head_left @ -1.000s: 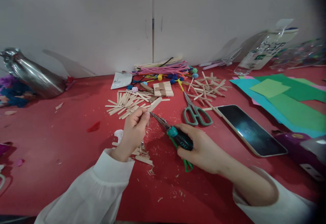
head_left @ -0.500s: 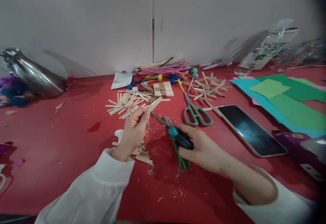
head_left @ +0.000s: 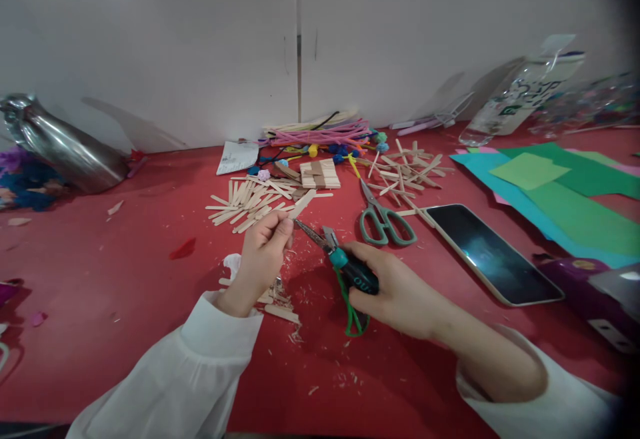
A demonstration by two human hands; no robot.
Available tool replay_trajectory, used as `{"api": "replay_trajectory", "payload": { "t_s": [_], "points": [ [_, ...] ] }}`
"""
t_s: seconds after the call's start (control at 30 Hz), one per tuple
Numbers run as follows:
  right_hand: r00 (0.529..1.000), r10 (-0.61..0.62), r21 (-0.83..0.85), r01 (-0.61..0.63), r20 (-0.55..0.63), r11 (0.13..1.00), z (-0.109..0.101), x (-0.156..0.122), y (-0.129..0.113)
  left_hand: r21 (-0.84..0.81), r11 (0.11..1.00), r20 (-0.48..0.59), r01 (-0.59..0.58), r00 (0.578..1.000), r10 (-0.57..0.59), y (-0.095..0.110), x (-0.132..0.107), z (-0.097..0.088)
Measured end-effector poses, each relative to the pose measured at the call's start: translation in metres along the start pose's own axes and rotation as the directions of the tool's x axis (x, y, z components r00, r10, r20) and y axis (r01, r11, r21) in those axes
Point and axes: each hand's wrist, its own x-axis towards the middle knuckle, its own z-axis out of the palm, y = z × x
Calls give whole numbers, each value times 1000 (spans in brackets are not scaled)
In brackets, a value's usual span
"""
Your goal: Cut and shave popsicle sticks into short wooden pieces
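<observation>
My left hand (head_left: 265, 252) is closed in a pinch on a pale wooden craft stick (head_left: 303, 203), which slants up and away from the fingertips. My right hand (head_left: 395, 286) wraps round the black and teal handle of a multi-tool (head_left: 354, 270). From it a narrow dark pointed jaw reaches to my left fingertips, beside a short silvery blade. The tip meets the stick at the pinch; the exact contact is hidden. A green cord (head_left: 354, 322) hangs below the handle. Cut stick pieces (head_left: 281, 312) and fine shavings lie under my hands on the red table (head_left: 165, 306).
Craft sticks (head_left: 245, 199) are spread beyond my hands, with scissors (head_left: 383, 222) nearby. A phone (head_left: 493, 252), coloured paper (head_left: 585, 206) and a purple tool (head_left: 585, 286) lie right. A bottle (head_left: 520, 99), pipe cleaners (head_left: 320, 134) and a metal jug (head_left: 70, 146) stand or lie along the back.
Both hands keep their grips with almost no movement. The stick tilts slightly lower at its far end, and the whole view has shifted a little.
</observation>
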Motion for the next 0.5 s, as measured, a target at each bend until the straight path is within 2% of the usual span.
{"api": "replay_trajectory", "payload": {
  "t_s": [0.2,0.5],
  "points": [
    [1000,-4,37,3,7,999,2,-1,1,23,999,-3,-28,1000,28,3,0,-1],
    [996,-10,-109,0,-94,994,7,-3,-5,152,987,-7,-45,999,47,8,-4,1]
  ]
}}
